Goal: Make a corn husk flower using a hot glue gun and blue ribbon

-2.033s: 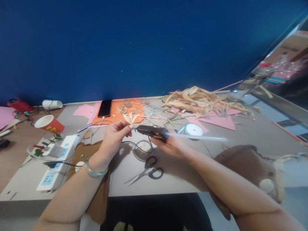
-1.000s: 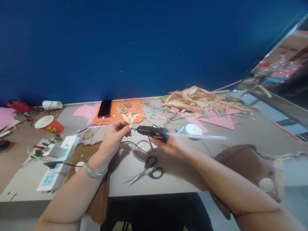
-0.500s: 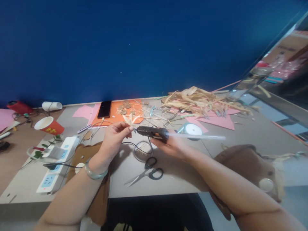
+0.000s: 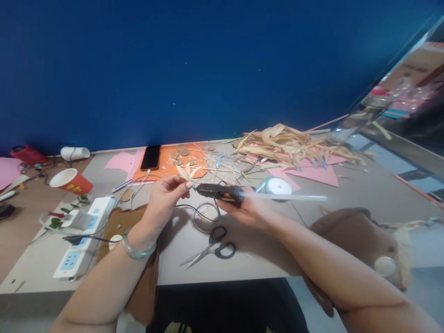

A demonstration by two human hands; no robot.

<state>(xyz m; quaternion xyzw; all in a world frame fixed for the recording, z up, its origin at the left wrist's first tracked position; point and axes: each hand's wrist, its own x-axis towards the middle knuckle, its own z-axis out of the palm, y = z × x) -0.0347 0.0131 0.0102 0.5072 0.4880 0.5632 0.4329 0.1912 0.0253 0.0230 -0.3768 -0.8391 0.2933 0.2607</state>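
Note:
Between the fingertips of my left hand point(image 4: 172, 192) is a small pale flower with pointed petals point(image 4: 188, 172), looking like dried husk. My right hand point(image 4: 251, 208) is wrapped round a black glue gun point(image 4: 220, 192), whose nozzle points left at the flower's base. A clear glue stick point(image 4: 291, 197) sticks out of the gun's back end to the right. Whether the nozzle touches the flower I cannot tell. Below the hands, black-handled scissors point(image 4: 211, 249) lie on the table with their blades slightly apart. The gun's cord loops on the table under my hands.
A white power strip point(image 4: 85, 238) and a tilted red paper cup point(image 4: 71, 181) are at left. A phone point(image 4: 150, 157) rests on orange paper point(image 4: 164, 162). Dried husk strips point(image 4: 280, 143) are heaped at the back right, near a ribbon roll point(image 4: 277, 186). Brown bags point(image 4: 357, 240) lie at both sides.

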